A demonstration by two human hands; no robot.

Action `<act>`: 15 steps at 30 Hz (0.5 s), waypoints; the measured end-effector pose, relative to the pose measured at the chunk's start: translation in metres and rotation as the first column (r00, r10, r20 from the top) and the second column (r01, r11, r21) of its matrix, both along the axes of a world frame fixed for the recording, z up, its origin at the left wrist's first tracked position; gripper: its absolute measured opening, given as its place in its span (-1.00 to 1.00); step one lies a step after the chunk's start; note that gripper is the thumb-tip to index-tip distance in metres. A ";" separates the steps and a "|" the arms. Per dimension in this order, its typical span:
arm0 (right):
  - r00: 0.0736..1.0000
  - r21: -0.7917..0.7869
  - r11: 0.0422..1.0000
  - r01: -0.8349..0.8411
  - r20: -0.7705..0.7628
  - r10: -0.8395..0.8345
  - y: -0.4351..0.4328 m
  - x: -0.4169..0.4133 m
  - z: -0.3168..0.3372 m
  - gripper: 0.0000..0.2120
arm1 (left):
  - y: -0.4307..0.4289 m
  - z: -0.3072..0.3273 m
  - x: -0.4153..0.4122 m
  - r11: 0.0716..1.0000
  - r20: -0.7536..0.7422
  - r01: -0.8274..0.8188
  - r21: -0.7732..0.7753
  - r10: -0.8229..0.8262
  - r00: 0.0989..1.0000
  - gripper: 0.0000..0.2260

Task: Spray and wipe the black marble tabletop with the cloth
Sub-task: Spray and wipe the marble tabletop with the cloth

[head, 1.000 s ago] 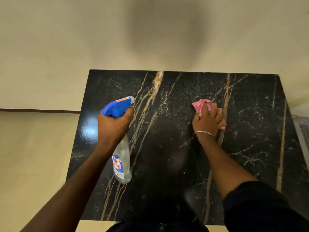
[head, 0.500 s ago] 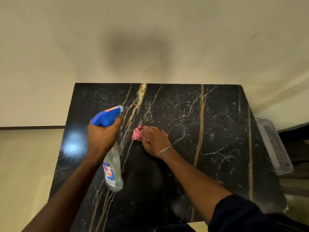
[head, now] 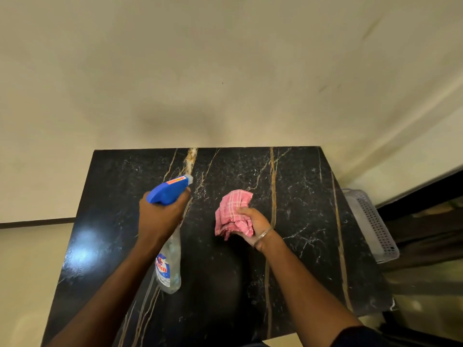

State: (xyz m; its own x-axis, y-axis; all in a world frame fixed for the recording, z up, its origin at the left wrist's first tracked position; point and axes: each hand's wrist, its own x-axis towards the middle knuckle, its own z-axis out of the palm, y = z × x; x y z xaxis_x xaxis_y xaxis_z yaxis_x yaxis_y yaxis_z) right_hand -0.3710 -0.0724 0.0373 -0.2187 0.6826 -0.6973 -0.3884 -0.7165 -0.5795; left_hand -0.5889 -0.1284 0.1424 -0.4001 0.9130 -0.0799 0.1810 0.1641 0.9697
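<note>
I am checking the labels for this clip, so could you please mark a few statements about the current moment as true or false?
1. The left hand grips the spray bottle. True.
2. The cloth is blue. False: it is pink checked.
3. The right hand holds the cloth. True.
4. The grey basket sits on the tabletop. False: it is beyond the tabletop's right edge.
5. The right wrist wears a bracelet. True.

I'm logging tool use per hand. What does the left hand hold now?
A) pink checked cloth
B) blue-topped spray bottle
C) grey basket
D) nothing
B: the left hand grips the spray bottle below its blue head; the pink cloth is in the right hand.
</note>
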 end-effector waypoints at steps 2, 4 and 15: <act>0.981 0.052 0.997 -0.051 0.190 0.040 0.001 0.008 0.000 -0.46 | -0.001 0.002 0.004 1.000 0.008 0.019 0.001 -0.019 1.000 -0.93; 0.944 0.099 0.991 -0.085 0.327 0.049 0.001 0.016 0.003 -0.63 | -0.001 0.004 0.009 0.999 0.011 0.043 -0.006 -0.043 0.999 -0.94; 0.932 0.213 0.976 0.048 0.341 -0.121 0.011 0.090 0.012 -0.70 | 0.025 0.029 0.080 0.993 -0.004 0.119 0.026 -0.118 0.993 -0.82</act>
State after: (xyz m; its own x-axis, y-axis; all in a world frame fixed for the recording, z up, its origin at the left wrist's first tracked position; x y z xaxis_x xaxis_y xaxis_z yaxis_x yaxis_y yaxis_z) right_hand -0.2806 -0.0612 0.0497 0.0793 0.8196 -0.5674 -0.1888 -0.5466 -0.8159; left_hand -0.5087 -0.1029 0.1711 -0.2891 0.9557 -0.0547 0.2002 0.1162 0.9728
